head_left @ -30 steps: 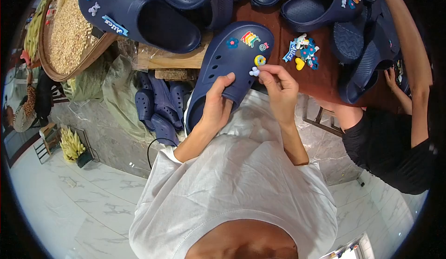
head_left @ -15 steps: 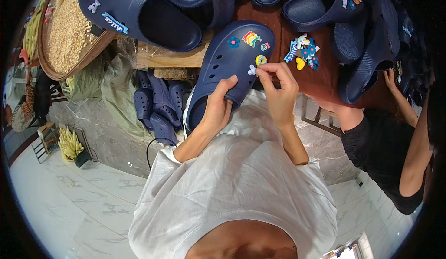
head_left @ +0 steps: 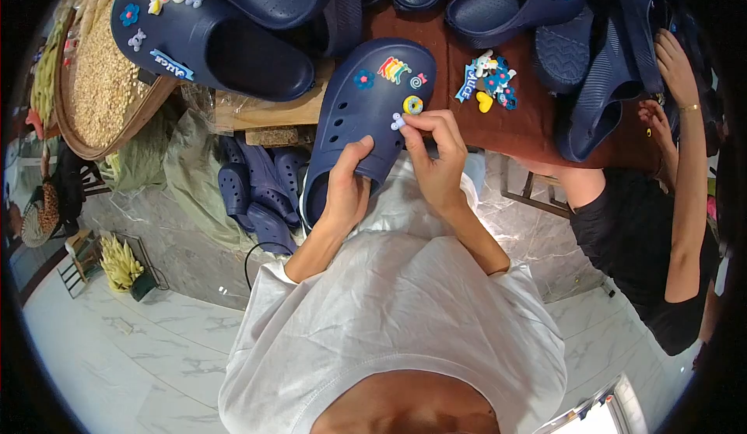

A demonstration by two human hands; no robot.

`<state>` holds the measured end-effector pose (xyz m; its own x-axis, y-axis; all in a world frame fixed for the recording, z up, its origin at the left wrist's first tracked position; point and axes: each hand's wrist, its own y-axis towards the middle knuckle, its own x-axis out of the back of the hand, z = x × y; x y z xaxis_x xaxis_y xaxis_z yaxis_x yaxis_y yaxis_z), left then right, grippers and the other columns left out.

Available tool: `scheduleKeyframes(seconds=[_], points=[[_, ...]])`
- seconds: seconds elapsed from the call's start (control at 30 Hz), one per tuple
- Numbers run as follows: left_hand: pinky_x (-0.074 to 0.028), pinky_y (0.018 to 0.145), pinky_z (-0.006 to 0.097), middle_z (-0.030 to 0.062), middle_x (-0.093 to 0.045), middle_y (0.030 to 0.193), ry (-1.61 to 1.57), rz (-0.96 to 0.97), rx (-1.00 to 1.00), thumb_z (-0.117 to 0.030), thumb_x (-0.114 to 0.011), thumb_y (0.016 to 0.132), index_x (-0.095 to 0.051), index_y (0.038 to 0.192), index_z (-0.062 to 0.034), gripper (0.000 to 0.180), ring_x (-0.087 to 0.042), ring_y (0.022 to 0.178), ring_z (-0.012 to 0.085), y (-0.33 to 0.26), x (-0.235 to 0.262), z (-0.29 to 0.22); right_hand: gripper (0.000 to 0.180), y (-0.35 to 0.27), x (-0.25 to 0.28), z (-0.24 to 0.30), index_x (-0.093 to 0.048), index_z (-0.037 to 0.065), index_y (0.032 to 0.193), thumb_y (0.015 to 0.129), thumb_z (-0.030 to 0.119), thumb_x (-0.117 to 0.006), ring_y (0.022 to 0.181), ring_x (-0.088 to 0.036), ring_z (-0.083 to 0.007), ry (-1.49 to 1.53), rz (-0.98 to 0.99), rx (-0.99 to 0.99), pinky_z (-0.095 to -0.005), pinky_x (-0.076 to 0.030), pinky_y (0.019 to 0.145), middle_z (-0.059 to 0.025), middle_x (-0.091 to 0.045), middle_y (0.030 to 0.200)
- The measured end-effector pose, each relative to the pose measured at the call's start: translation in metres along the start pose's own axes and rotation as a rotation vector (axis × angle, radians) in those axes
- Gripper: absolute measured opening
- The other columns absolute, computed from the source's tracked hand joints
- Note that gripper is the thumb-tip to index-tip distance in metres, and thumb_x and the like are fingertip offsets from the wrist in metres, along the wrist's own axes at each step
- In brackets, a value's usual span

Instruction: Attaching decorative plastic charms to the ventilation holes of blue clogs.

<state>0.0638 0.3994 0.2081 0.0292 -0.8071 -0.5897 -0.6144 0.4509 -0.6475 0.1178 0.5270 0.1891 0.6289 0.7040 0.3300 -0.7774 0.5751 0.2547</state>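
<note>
At the near edge of the bench (head_left: 510, 133), the navy clog (head_left: 358, 111) is held toe away. The left hand (head_left: 345, 191) grips its opening, thumb on top, forearm angled inward. The right hand (head_left: 438, 152), forearm angled inward, pinches a pale charm (head_left: 398, 122) between thumb and fingertips, beside the yellow ring charm (head_left: 412, 105).

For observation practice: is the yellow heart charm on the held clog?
No, the yellow heart charm lies with other charms on the brown surface.

Head-worn fisheye, facing steeply downward
</note>
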Motion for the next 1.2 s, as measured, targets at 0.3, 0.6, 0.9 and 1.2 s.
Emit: scheduleKeyframes(seconds=[0.3, 0.6, 0.9, 1.2], points=[[-0.045, 0.095, 0.036, 0.0102, -0.063, 0.111, -0.048, -0.057, -0.022, -0.016, -0.059, 0.086, -0.056, 0.112, -0.0001, 0.03, -0.06, 0.103, 0.0207, 0.001, -0.006, 0.004, 0.012, -0.002, 0.005, -0.012, -0.065, 0.001, 0.097, 0.085, 0.003, -0.066, 0.08, -0.062, -0.02, 0.059, 0.024, -0.011, -0.0284, -0.05, 0.069, -0.011, -0.06, 0.094], [-0.047, 0.094, 0.038, 0.0115, -0.062, 0.113, -0.042, -0.107, -0.035, -0.017, -0.06, 0.085, -0.053, 0.118, 0.0002, 0.038, -0.061, 0.104, 0.0235, -0.001, -0.013, 0.0, 0.023, 0.002, 0.053, -0.043, -0.062, 0.002, 0.11, 0.088, 0.007, -0.061, 0.1, -0.055, -0.0309, -0.442, -0.063, -0.007, -0.0392, -0.043, 0.087, -0.0153, -0.057, 0.107], [-0.045, 0.096, 0.038, 0.0121, -0.061, 0.113, -0.066, -0.08, -0.054, -0.016, -0.061, 0.085, -0.054, 0.115, 0.0007, 0.035, -0.06, 0.104, 0.024, -0.003, -0.018, 0.001, 0.037, -0.002, 0.063, -0.047, -0.051, -0.002, 0.123, 0.089, 0.011, -0.059, 0.105, -0.05, -0.0347, -0.713, 0.056, -0.032, -0.0447, -0.039, 0.09, -0.0189, -0.052, 0.117], [-0.041, 0.097, 0.031, 0.0078, -0.058, 0.119, 0.129, 0.097, -0.008, -0.006, -0.066, 0.08, -0.051, 0.125, 0.0014, 0.048, -0.055, 0.109, 0.0186, -0.004, 0.007, 0.001, 0.038, 0.004, 0.056, -0.051, -0.055, 0.0, 0.12, 0.087, 0.014, -0.065, 0.098, -0.053, -0.0336, -0.6, 0.001, 0.063, -0.0416, -0.042, 0.086, -0.0163, -0.056, 0.105]])
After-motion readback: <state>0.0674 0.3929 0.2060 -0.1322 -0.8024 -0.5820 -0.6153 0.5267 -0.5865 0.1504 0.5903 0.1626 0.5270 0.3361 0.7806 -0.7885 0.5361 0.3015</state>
